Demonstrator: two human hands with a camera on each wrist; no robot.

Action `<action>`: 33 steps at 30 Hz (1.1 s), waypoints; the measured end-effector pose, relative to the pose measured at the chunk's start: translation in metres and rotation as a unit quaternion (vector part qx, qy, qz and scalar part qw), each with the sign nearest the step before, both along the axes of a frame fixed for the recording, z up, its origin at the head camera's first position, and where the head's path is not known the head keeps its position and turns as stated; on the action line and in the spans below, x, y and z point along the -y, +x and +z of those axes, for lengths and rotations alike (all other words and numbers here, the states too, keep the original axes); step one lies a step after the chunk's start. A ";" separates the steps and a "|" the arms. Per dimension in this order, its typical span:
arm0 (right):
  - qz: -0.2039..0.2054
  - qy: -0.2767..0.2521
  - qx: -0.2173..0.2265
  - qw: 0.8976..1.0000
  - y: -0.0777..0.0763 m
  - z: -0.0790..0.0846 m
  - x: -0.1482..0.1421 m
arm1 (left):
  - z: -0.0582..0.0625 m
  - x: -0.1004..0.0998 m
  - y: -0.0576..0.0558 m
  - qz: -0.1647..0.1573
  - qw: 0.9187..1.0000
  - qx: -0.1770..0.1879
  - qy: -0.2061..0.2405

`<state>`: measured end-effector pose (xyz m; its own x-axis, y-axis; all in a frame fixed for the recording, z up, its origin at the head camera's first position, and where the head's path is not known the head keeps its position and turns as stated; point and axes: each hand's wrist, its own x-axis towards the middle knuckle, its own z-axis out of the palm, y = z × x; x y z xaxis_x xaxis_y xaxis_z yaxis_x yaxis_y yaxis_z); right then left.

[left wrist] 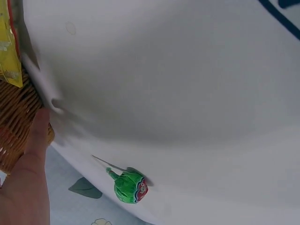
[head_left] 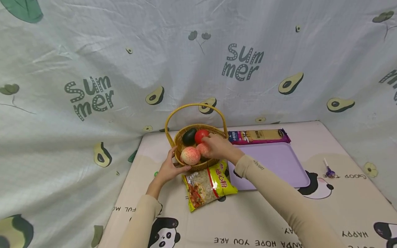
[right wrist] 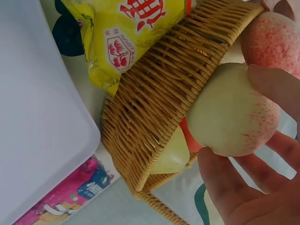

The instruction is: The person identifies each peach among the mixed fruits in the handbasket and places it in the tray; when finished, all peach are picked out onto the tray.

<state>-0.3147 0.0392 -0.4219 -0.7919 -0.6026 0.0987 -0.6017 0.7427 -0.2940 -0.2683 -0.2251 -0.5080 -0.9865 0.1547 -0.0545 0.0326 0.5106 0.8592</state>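
— Peach point(right wrist: 232, 115) first: where do you have it?

— I see it in my right hand point(head_left: 217, 146), fingers and thumb curled round it, right at the near rim of the wicker basket point(head_left: 198, 164). On the right wrist view the fruit is pale with red speckling and sits just above the woven rim, touching my fingertips point(right wrist: 274, 84).

— And the other hand?

— My left hand point(head_left: 169, 168) is against the basket's left wall, thumb up along the weave and fingers round the side, so I'd call it holding the basket. The left wrist view shows only the thumb point(left wrist: 37, 136) lying on the wicker.

— What else is in the basket?

— A second peach point(head_left: 190, 155) at the front left, a red tomato point(head_left: 201, 135) and a dark avocado point(head_left: 189, 136) behind. The right wrist camera also catches a yellow-green fruit point(right wrist: 172, 157) low inside; I cannot tell what it is.

— Around it?

— A yellow noodle packet point(head_left: 207, 186) lies just in front of the basket, touching its base. A lilac tray point(head_left: 279, 162) is to the right, with a purple pasta pack point(head_left: 258, 136) along its far edge. A green lollipop point(left wrist: 129, 186) lies near my left hand, and a purple one point(head_left: 329, 170) well off to the right.
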 end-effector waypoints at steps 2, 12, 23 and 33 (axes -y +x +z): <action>-0.001 -0.004 0.000 1.000 -0.001 0.000 -0.001 | 0.000 0.000 0.000 0.001 1.000 0.001 -0.005; -0.026 -0.034 0.034 0.998 0.003 0.009 -0.019 | 0.000 0.000 0.001 -0.001 1.000 0.002 -0.011; -0.036 -0.119 0.066 0.990 0.000 0.015 -0.065 | 0.000 -0.001 -0.002 0.004 1.000 0.007 -0.013; -0.054 -0.126 0.079 0.987 0.015 0.008 -0.106 | 0.000 0.000 -0.001 -0.001 1.000 0.008 -0.006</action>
<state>-0.2995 0.1453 -0.4137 -0.8680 -0.4852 0.1057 -0.4548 0.6912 -0.5616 -0.2689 -0.2250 -0.5081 -0.9852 0.1551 -0.0731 0.0187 0.5212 0.8532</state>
